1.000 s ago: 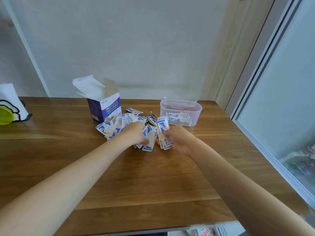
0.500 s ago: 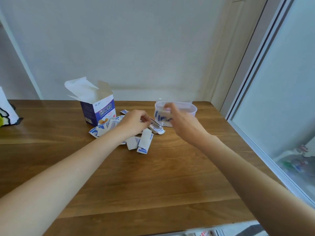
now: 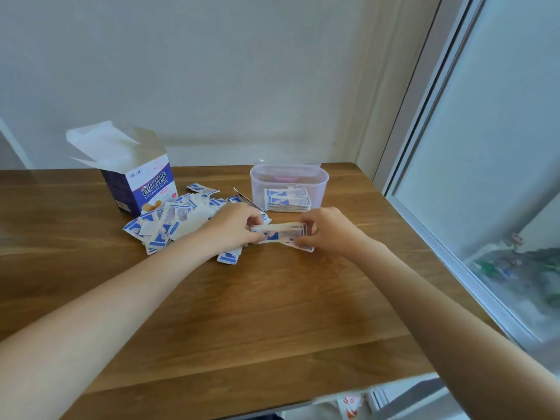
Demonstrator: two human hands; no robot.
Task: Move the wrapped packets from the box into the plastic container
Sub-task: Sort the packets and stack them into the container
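Observation:
An open purple and white box (image 3: pixel 142 189) stands at the back left of the wooden table (image 3: pixel 242 313). Several blue and white wrapped packets (image 3: pixel 175 219) lie in a loose pile in front of it. A translucent plastic container (image 3: pixel 289 186) sits to the right, with a stack of packets (image 3: pixel 288 200) inside. My left hand (image 3: pixel 235 227) and my right hand (image 3: pixel 328 228) pinch the two ends of a small stack of packets (image 3: pixel 280 233) just above the table, in front of the container.
A wall runs behind the table. A glass sliding door with a pale frame (image 3: pixel 439 147) borders the table's right edge. Below the front edge lies a small red and white package (image 3: pixel 350 404).
My right hand has come back from the container. Both hands now hold a new small stack of packets between them. The view has shifted to the right.

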